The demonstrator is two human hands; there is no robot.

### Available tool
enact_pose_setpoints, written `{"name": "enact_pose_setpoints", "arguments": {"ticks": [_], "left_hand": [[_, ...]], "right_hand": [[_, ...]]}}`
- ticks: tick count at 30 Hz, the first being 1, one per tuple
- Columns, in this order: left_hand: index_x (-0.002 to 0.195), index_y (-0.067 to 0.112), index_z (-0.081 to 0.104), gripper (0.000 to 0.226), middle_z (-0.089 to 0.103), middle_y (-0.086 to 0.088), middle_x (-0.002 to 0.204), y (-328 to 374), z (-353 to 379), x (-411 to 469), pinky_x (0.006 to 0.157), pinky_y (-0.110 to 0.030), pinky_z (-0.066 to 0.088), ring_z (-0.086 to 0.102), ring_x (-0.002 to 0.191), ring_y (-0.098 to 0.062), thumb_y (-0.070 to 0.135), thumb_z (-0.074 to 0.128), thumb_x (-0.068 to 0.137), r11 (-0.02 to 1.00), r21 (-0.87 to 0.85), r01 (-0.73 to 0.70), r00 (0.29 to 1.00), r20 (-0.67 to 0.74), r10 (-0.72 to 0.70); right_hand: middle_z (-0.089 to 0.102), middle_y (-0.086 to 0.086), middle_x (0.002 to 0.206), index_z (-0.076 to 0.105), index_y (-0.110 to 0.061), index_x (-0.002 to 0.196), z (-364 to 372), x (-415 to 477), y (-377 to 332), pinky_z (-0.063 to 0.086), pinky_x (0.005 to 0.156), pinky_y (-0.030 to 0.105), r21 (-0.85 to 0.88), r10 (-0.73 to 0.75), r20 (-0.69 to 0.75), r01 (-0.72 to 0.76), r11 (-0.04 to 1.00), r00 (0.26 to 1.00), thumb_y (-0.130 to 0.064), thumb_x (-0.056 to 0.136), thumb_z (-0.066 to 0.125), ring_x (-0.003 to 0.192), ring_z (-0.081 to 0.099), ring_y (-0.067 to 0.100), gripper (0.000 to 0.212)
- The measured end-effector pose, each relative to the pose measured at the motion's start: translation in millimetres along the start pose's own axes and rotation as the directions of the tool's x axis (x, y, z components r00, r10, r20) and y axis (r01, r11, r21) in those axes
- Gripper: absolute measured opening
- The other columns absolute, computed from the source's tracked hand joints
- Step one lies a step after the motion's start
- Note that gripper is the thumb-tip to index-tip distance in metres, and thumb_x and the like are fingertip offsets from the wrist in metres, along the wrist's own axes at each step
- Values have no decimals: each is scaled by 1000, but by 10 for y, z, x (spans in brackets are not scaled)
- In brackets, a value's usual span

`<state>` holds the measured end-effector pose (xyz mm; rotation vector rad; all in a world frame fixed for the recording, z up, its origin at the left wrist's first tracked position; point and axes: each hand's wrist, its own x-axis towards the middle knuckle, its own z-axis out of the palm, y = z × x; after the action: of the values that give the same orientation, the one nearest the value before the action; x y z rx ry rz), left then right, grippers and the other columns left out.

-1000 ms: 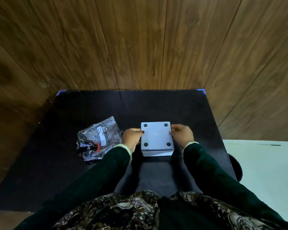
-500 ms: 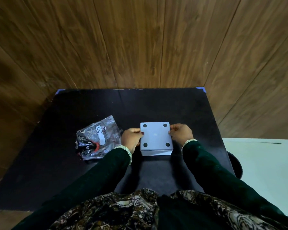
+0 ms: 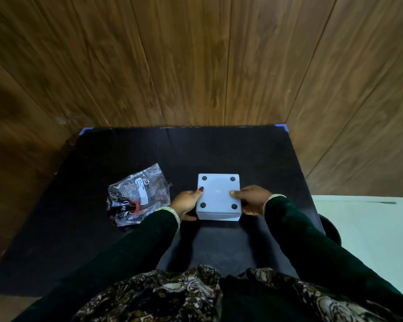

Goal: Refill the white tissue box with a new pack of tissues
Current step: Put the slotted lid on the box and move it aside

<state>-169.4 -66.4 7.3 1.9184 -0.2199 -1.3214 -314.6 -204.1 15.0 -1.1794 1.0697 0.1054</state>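
Head view: the white tissue box (image 3: 218, 196) sits bottom-up on the black table (image 3: 242, 154), four dark round feet showing at its corners. Left hand (image 3: 187, 204) clasps its left side, right hand (image 3: 250, 199) its right, thumbs over the top edge. The plastic tissue pack (image 3: 139, 196) lies just left.

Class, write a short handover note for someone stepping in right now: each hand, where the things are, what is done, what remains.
Left hand and right hand grip opposite sides of the white tissue box, which sits base-up, four dark feet showing, on the black table.
The plastic pack lies left of the box, untouched.
Done: box turned over.
Left: open the base, load the pack, close, flip upright.
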Motion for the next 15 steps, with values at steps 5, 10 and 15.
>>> {"name": "enact_pose_setpoints", "arguments": {"ticks": [5, 10, 15], "left_hand": [[127, 19, 51, 39, 62, 3, 101, 7, -8, -16, 74, -36, 54, 61, 88, -13, 38, 48, 93, 992, -108, -60, 994, 84, 69], [122, 28, 55, 45, 62, 0, 122, 46, 4, -6, 78, -39, 54, 61, 107, -20, 56, 45, 88, 931, -357, -77, 981, 141, 135], [116, 18, 61, 72, 61, -12, 124, 284, -111, 130, 105, -52, 38, 54, 118, -34, 75, 40, 76, 809, -587, 35, 972, 209, 109]], "right_hand": [[76, 8, 83, 62, 2, 106, -51, 105, 135, 55, 91, 35, 217, 10, 158, -45, 975, 987, -3, 85, 62, 77, 72, 18, 22], [64, 8, 110, 49, -6, 124, -114, 27, 70, 56, 72, 28, 150, -202, 148, 180, 972, 968, -3, 63, 76, 91, 67, 20, 66], [53, 1, 123, 34, -21, 133, -36, -90, -52, 53, 80, 21, -362, -636, -24, 587, 725, 771, -13, 62, 76, 101, 59, 12, 83]]}}
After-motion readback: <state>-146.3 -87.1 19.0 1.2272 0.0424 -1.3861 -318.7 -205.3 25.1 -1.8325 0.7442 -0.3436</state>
